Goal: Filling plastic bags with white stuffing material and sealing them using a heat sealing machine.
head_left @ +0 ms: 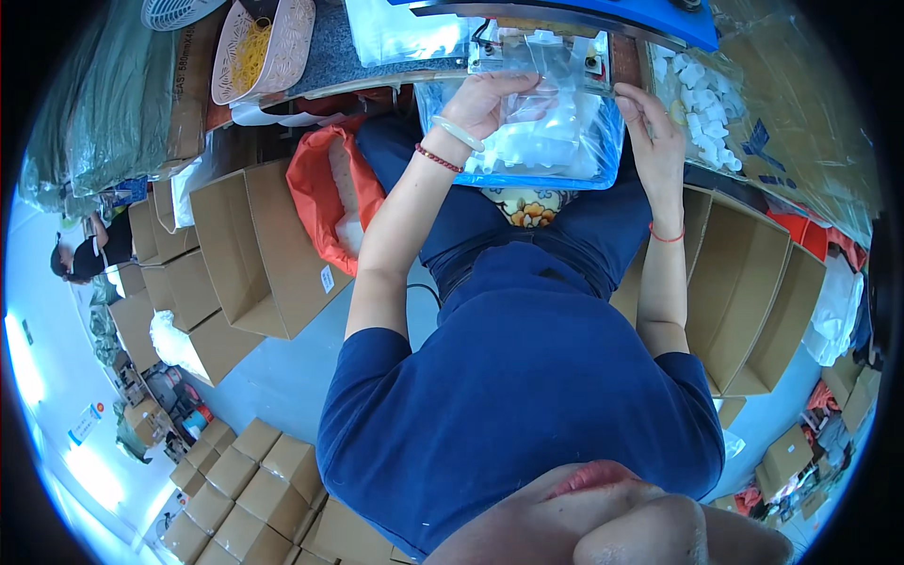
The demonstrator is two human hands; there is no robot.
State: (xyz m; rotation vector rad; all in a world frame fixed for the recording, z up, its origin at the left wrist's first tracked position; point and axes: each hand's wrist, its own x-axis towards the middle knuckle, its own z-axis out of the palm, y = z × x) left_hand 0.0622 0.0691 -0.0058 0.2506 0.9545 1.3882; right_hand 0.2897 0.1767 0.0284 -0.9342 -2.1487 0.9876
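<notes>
My left hand pinches the left side of a clear plastic bag between thumb and fingers. The bag lies in front of a blue machine with a dark metal bar, near the work table's edge. My right hand is by the bag's right edge, its index finger and thumb a little apart. Below the bag, a blue-rimmed bin rests at my lap, holding clear bags with whitish contents that I cannot make out.
White plastic pieces lie in a heap at the right. A pink basket with yellow bands and a stack of clear bags sit at the left. A red sack and open cartons stand beside me. Another person is at far left.
</notes>
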